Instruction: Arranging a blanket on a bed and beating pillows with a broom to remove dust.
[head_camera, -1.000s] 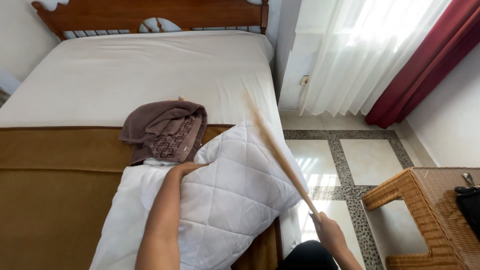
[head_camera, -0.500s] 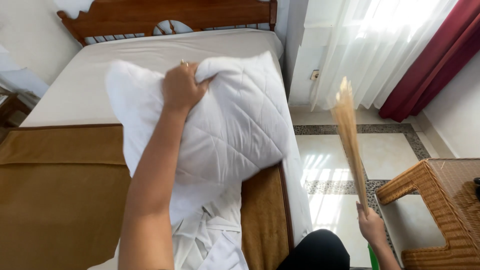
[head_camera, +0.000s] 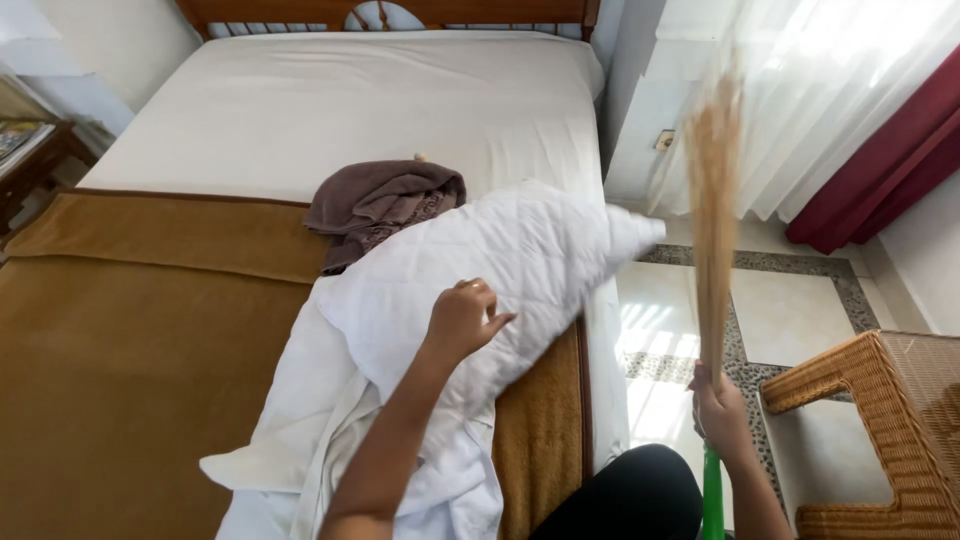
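1. We see a big bed (head_camera: 300, 110) with a white sheet (head_camera: 420, 90) on top.
2. A brown blanket (head_camera: 130, 340) covers the near part of the bed.
3. A white quilted pillow (head_camera: 500, 270) lies on the blanket, over some loose white cloth (head_camera: 300, 420).
4. A dark brown towel (head_camera: 385, 205) sits bunched up, touching the pillow.

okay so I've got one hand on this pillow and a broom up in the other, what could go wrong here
The raised broom stands close to the sheer curtain, so a swing by the right hand might snag it. The quilted pillow overhangs the bed's edge under the left hand and could slide to the tiled floor. A low stroke might clip the wicker table.
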